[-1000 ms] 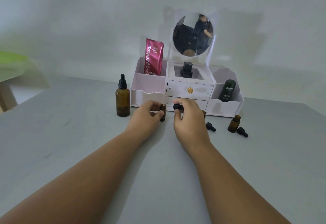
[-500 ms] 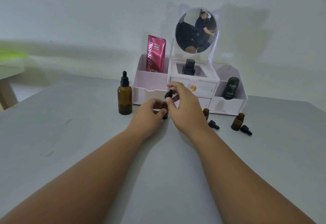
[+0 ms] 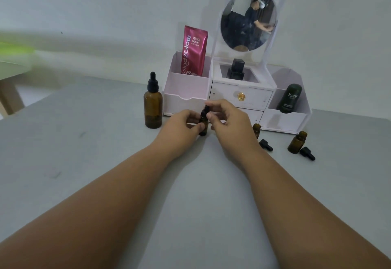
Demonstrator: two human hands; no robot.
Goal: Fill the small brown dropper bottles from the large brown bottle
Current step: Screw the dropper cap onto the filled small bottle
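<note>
A small brown dropper bottle [image 3: 204,126] stands on the grey table between my hands. My left hand [image 3: 181,128] pinches its body from the left. My right hand [image 3: 229,123] holds its black dropper cap [image 3: 205,110] on the bottle's neck with thumb and forefinger. The large brown bottle [image 3: 153,107], capped with a black dropper, stands upright to the left. Two more small brown bottles [image 3: 256,129] [image 3: 297,142] stand open on the right, each with a loose black cap [image 3: 266,144] [image 3: 307,153] lying beside it.
A white cosmetic organizer [image 3: 284,120] with drawers and a round mirror [image 3: 248,20] stands just behind my hands. It holds a pink sachet [image 3: 193,51], a black bottle [image 3: 236,70] and a dark green tube [image 3: 289,98]. The grey table [image 3: 84,152] spreads toward me.
My right hand lifted the black cap from beside the bottle and brought it down onto the neck of the small bottle that my left hand holds. The view shifted slightly.
</note>
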